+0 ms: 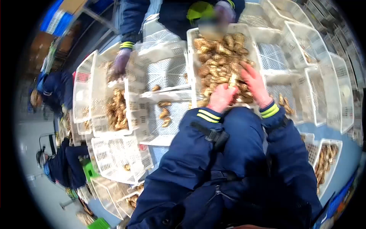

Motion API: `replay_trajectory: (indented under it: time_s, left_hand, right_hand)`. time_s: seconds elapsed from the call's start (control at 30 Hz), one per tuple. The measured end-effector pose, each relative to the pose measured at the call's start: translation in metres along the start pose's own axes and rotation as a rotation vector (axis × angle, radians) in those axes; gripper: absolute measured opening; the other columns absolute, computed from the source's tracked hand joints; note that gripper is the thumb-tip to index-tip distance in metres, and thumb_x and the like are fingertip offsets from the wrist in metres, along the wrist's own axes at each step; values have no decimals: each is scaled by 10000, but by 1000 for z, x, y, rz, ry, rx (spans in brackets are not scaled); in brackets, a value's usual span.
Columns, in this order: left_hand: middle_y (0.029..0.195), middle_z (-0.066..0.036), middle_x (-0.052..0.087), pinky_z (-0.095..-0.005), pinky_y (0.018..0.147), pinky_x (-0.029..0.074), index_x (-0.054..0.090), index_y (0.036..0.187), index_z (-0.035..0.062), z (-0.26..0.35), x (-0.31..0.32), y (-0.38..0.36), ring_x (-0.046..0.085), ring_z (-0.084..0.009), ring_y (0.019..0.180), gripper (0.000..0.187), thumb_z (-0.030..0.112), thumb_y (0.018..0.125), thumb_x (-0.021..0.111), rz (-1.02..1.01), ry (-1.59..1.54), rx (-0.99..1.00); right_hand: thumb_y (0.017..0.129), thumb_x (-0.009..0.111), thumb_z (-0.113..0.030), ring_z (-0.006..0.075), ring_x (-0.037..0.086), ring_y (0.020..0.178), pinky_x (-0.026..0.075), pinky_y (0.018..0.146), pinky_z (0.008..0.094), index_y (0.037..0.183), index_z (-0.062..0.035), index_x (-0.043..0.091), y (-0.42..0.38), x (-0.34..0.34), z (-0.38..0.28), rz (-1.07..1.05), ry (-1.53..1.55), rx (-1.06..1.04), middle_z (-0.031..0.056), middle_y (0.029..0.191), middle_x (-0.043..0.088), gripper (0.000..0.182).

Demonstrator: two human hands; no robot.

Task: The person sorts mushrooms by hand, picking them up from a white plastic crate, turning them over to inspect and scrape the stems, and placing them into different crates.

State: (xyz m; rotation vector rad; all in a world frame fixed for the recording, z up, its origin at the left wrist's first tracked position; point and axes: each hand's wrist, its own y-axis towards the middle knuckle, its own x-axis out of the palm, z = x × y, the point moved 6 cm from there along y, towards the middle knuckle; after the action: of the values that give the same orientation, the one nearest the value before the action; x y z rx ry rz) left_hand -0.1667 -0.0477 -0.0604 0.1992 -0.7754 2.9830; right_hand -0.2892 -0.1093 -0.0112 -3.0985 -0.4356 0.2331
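1. While the left hand [222,97] closes its grip around one pale, knobbly brown piece [231,81], the fingers curl in narrow so that only the piece's upper end shows above them.
2. Just beside that grip, the right hand [254,84] lies spread and flat on the heap, fingers wide, pressing on the pieces under it; whether it pinches any one of them I cannot tell.
3. Under both hands sits a white slatted crate [192,57], heaped with the same brown lumps [217,57], which look like ginger root or something near it.
4. As a judgement: each lump seems light, stiff and dry, with thin branching knobs that could snap off if bent. The thick middle of a piece looks the safest place to hold, not a side knob.
5. To the left of the grip, a shallower crate [167,129] holds only a few loose pieces [165,113], and further left another crate [100,99] carries a fuller pile.
6. Beyond the heap, a co-worker in a dark jacket faces this way, a gloved hand [121,61] resting in a far-left crate.
7. To the right, more white crates [324,65] stand mostly bare, and one [328,160] nearer the body has a few lumps.
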Motion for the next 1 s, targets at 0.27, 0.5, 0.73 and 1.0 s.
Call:
replay_trajectory:
  time_s: [0.27,0.5,0.73,1.0]
  left_hand:
    - [743,-98,596,-287,523,480,549,929,14,64,-99,-63,592,-197,583,227,217,833,519,112,-400,148]
    - [687,-9,536,-257,470,413,514,835,114,-12,-297,-75,508,-127,560,142,252,871,508,-23,-823,219]
    - [678,-6,512,-285,501,408,501,822,131,-5,-429,-82,491,-148,582,170,285,893,490,682,-515,110]
    - [662,0,531,-301,448,409,539,823,117,1,-543,-34,491,-152,520,231,344,851,567,879,-552,118]
  right_hand:
    - [912,464,-309,185,577,948,471,772,270,1249,-27,448,11,-36,43,-106,373,246,104,1088,571,439]
    - [894,488,-330,173,600,865,482,722,263,1190,-40,507,20,-79,100,-11,243,403,87,1029,594,414]
    - [898,483,-334,134,583,783,470,679,233,1189,-35,503,12,-74,115,-57,139,529,56,905,603,418]
    - [917,466,-274,121,576,770,464,665,226,1183,21,489,5,-63,102,-111,144,528,59,900,603,398]
